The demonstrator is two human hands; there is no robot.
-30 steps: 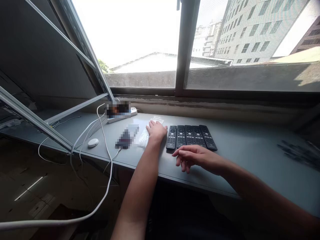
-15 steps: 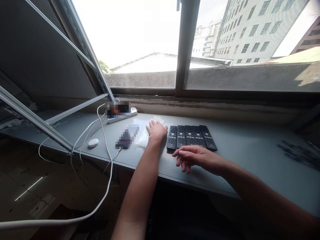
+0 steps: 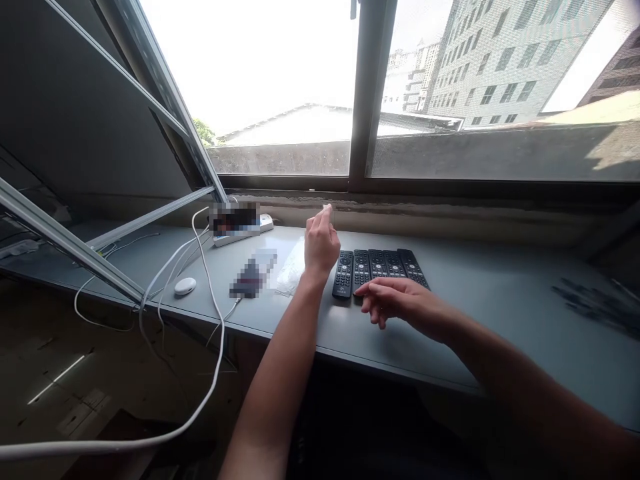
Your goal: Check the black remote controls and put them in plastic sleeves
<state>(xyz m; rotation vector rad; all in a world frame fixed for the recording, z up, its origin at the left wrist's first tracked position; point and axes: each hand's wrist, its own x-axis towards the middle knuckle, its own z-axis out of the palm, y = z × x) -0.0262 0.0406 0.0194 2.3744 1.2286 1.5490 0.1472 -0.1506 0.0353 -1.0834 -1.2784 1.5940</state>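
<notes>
Several black remote controls (image 3: 343,277) lie side by side on the grey table. My left hand (image 3: 321,243) is raised beyond them to the left, its fingers pressed together; something thin and clear seems to be at the fingertips, too faint to make out. Clear plastic bags (image 3: 292,270) lie flat just left of that wrist. My right hand (image 3: 395,299) hovers over the lower ends of the remotes, fingers loosely apart and holding nothing. It partly hides the remotes in the middle.
A blurred-out phone-like item (image 3: 254,273) with a cable lies left of the bags. Behind it is a white power strip (image 3: 267,223). A round white object (image 3: 185,287), loose white cables and a metal frame (image 3: 150,217) stand at the left. Something dark (image 3: 595,307) lies far right.
My left hand has lifted off the plastic bags, up and slightly right, and its fingers have closed. My right hand has moved a little up and right, over the remotes.
</notes>
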